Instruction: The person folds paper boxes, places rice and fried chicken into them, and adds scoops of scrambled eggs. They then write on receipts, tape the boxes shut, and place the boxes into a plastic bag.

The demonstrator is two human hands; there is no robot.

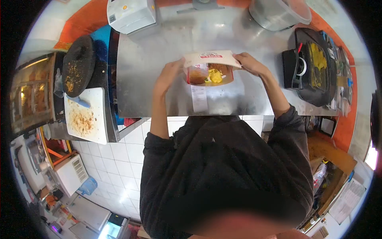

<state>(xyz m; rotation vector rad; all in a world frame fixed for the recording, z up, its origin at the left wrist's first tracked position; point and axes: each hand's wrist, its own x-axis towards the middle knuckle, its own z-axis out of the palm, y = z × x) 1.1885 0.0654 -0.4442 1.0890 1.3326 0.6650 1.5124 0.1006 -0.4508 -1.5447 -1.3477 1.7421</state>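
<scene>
A cardboard takeaway food box point(211, 59) stands on the steel table, its printed lid tilted partway up. Inside lie yellow food point(215, 75) and browned, fried-looking pieces. My left hand point(170, 74) grips the lid's left end. At the lid's right end, my right hand point(250, 64) has its fingers closed round the corner. A white printed receipt point(199, 98) sticks out from the near side of the box toward the table's front edge.
On the left, a white cutting board point(97, 115) and a dark round board point(78, 65) carry crumbs. A white printer point(131, 16) and a metal pot point(274, 16) stand at the back. A black case point(316, 67) sits on the right.
</scene>
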